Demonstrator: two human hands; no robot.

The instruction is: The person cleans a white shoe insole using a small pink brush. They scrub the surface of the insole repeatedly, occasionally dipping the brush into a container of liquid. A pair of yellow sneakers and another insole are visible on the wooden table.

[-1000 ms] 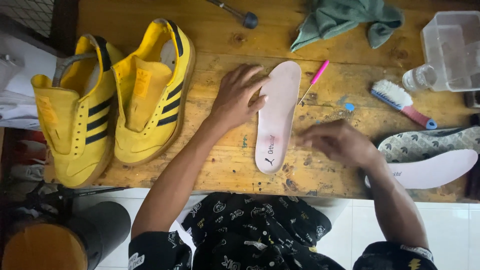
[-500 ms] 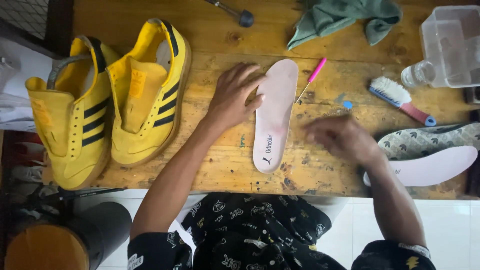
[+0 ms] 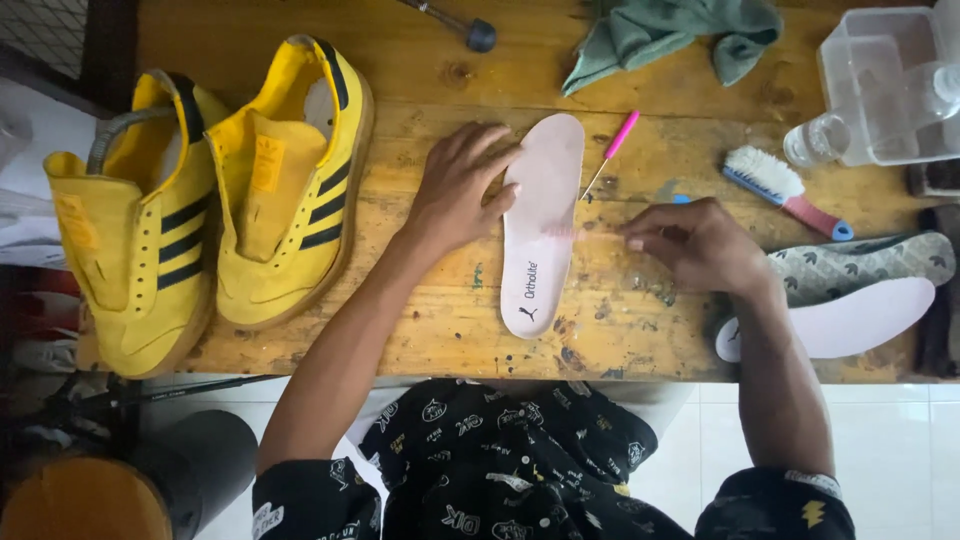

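Pale pink foam insole flat on worn wooden bench, pinned under spread left hand; right hand pinching blurred small brush mid-insole. Scrubbing apparently underway, second insole untouched.

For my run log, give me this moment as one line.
left hand: pressing flat on pale pink foam insole | right hand: holding blurred pink brush across it | surface: worn wooden table

The table is made of rough, stained wood, and the pale insole is seen as smooth, matt foam. The yellow shoes are finished in matt suede; the cloth is soft fabric, the box clear plastic.
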